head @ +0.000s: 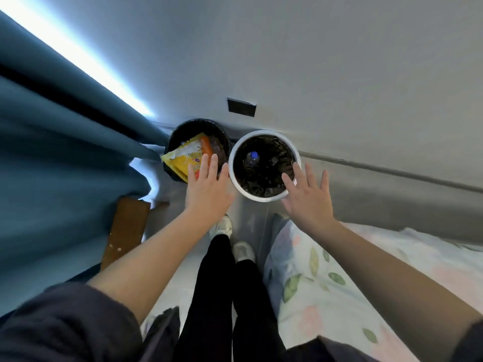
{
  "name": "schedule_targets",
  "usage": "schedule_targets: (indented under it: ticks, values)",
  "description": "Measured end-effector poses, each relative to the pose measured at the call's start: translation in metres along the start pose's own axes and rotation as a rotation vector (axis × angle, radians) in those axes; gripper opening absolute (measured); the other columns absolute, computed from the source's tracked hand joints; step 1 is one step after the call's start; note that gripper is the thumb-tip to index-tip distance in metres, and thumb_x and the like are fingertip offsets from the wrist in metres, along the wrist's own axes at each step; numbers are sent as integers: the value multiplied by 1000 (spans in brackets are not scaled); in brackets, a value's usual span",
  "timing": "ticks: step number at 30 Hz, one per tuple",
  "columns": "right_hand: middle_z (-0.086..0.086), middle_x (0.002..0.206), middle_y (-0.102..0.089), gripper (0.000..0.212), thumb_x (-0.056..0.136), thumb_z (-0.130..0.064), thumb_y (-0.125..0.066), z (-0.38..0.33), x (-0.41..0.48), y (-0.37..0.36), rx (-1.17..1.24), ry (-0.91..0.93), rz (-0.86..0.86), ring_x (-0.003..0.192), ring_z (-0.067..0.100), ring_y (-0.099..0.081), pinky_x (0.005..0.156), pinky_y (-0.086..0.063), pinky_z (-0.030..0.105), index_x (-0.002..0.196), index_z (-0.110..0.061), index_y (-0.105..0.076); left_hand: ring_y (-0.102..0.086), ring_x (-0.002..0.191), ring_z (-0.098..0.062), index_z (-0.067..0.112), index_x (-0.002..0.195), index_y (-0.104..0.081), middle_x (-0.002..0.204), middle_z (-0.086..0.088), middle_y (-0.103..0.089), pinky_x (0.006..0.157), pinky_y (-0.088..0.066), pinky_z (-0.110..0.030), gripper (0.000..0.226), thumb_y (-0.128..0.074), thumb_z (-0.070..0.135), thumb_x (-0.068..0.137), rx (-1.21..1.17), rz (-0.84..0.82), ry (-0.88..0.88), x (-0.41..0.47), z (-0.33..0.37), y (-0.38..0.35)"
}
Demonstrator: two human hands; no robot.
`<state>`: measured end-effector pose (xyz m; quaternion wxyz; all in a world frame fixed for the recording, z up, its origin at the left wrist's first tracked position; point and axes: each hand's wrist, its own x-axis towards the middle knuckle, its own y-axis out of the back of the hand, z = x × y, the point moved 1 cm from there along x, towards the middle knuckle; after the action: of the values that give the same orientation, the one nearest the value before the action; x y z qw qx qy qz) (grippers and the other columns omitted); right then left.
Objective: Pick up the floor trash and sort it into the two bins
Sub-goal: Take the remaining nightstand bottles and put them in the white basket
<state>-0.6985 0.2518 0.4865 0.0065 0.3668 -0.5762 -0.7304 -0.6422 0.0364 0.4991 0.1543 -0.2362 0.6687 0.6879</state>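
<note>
Head view looks down on two bins against the wall. The left hand (206,186) is spread wide and holds nothing; it hovers over the near rim of the black bin (183,129). The right hand (305,197) is also spread wide and bare, over the near rim of the white bin (236,152).

Just beyond the left hand's fingertips a yellow wrapper (180,158) sits in the black bin, with one corner sticking out over the rim away from the white bin. Beyond the right hand, deep in the white bin, lies a bottle (252,158) with a blue cap.

No trash shows on the strip of floor (248,220) below the hands, between the bins and the shoes. The brown board (125,228) below and outward of the left hand, by the curtain (52,152), may or may not count as trash; I cannot tell.

Judgement: the sorting looks close to done, with wrappers in one bin and bottles in the other. To finish well, push the wrapper's loose corner down inside the rim so it cannot slip out, then look over the floor beside the bed (339,270) for anything missed, keeping both hands free.
</note>
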Motion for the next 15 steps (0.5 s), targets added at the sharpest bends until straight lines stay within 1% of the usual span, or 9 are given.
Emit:
schedule_targets:
  ticks: [2,5,7,10,15]
  values:
    - [12,160,-11,60,97,-44,-39,-13,-39,26,9,39,39,147,35,-4,113,-1,63,151,-22,-24,6,146,-31,17,152,-9,159,-13,0,115,-4,-56,71,-33,53,96,-33,37,54,-53,-2,21]
    - [10,161,-7,62,97,-46,-38,-33,-89,57,-3,102,49,148,33,1,113,1,61,152,-25,-19,5,146,-31,18,152,-7,159,-12,0,116,-5,-56,73,-33,55,95,-87,57,143,-126,-1,44]
    - [8,161,-6,63,97,-48,-39,-46,-115,74,2,140,85,148,32,2,113,2,61,153,-26,-17,5,146,-31,18,152,-6,160,-12,1,116,-6,-56,73,-32,56,95,-115,88,199,-170,2,52]
    - [7,162,0,66,97,-50,-38,-66,-148,94,-38,228,99,148,32,5,112,1,62,153,-29,-12,5,146,-30,19,152,-6,160,-11,1,116,-6,-55,73,-31,56,95,-159,122,326,-234,4,49]
    - [5,162,4,69,96,-56,-34,-119,-192,116,-122,471,78,147,33,10,113,-1,64,153,-33,-4,5,146,-30,20,152,-5,160,-11,1,116,-4,-55,73,-30,57,94,-299,174,617,-332,2,20]
